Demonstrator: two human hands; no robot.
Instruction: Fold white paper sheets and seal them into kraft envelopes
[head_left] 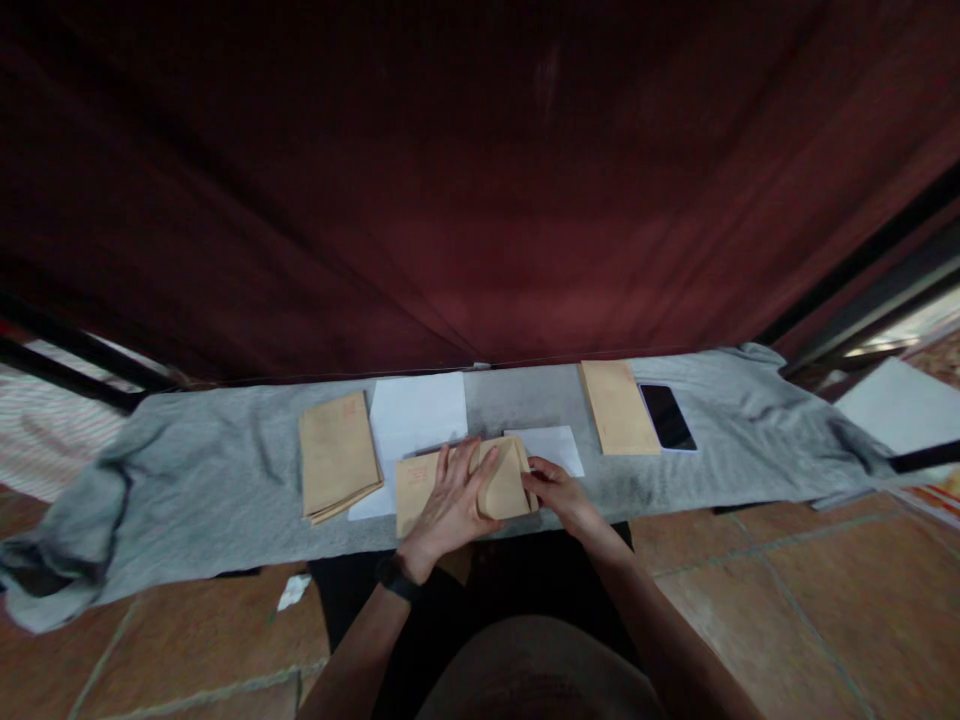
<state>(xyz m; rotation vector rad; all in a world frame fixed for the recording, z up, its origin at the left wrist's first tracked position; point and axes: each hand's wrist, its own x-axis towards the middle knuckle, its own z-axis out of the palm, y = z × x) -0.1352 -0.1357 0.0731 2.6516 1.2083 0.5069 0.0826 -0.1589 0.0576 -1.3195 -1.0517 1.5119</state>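
Observation:
A brown paper envelope (415, 490) lies in front of me on the grey cloth, with small red print near its left end. My left hand (456, 500), a dark band on its wrist, rests flat on it with fingers spread. The envelope's right end (506, 485) looks raised or folded, and my right hand (559, 492) pinches its edge between thumb and fingers. White folded paper (551, 445) lies just behind the right hand. Larger white sheets (420, 405) lie behind the left hand, partly covered by the envelope.
A stack of brown envelopes (339, 455) sits on the left. Another brown envelope (619, 405) lies on the right beside a phone (667, 417). The grey cloth (217, 470) covers a narrow bench against a dark red hanging fabric (480, 250). A white scrap (293, 591) lies on the tiled floor.

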